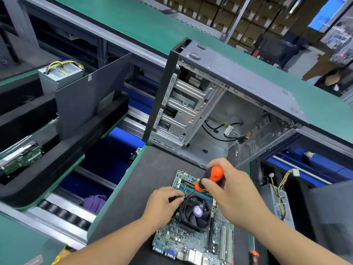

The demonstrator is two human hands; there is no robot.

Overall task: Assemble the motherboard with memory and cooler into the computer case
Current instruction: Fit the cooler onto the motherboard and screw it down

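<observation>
On the near dark mat (133,188) lies the motherboard (193,240), its cooler (194,211) seated mid-board and the memory slots (189,188) just beyond it, while the open computer case (219,104) stands farther back with its cavity facing the person. The right hand (227,184) wraps around the orange-and-black handle of a screwdriver (210,178), whose shaft slants down and left to the cooler's far-left corner; the left hand (162,205) has its fingertips pinched at that same corner, seemingly steadying a screw or the tip, though which is too small to tell. The main risk is the tip skating off the screw head, since the shaft leans instead of standing plumb; it could then gouge the board, nick the thin wires near the corner, or jab the left fingers. Pressing hard on an unsupported board could also flex it. Room is tight to the left, where the mat's edge drops to a roller track (65,213); a second screwdriver (254,253) lies near right, and a power supply (278,205) crowds the right. Space between board and case looks open enough for the later lift.
</observation>
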